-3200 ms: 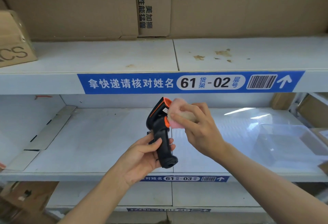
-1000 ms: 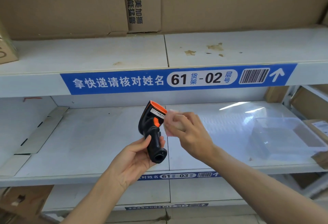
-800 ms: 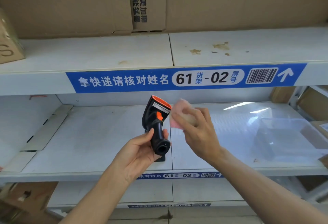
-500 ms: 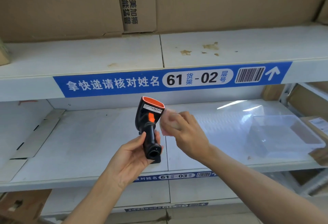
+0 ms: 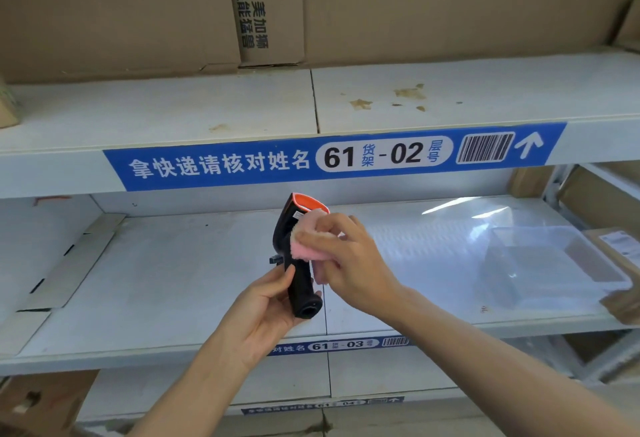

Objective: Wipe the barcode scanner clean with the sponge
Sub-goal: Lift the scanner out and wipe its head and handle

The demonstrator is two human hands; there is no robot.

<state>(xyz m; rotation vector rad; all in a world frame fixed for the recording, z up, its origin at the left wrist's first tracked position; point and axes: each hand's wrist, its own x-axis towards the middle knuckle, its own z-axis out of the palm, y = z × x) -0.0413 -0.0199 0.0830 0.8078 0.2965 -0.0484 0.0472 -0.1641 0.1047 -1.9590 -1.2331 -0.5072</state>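
Head view, sponge (image 5: 309, 246) under right hand (image 5: 349, 263) — against scanner (image 5: 298, 256)

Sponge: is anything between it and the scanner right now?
Nothing visible. The right hand presses the pink sponge straight onto the scanner, just below its orange-rimmed head, while the left hand holds the handle.

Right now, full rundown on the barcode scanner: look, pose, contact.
The barcode scanner is a pistol-shaped handheld unit of black plastic with an orange rim around its head. It is held in the air before the middle shelf, head up, handle butt toward the camera. The left hand grips the handle; the right hand presses a pink sponge against its head. A small white label shows near the rim.
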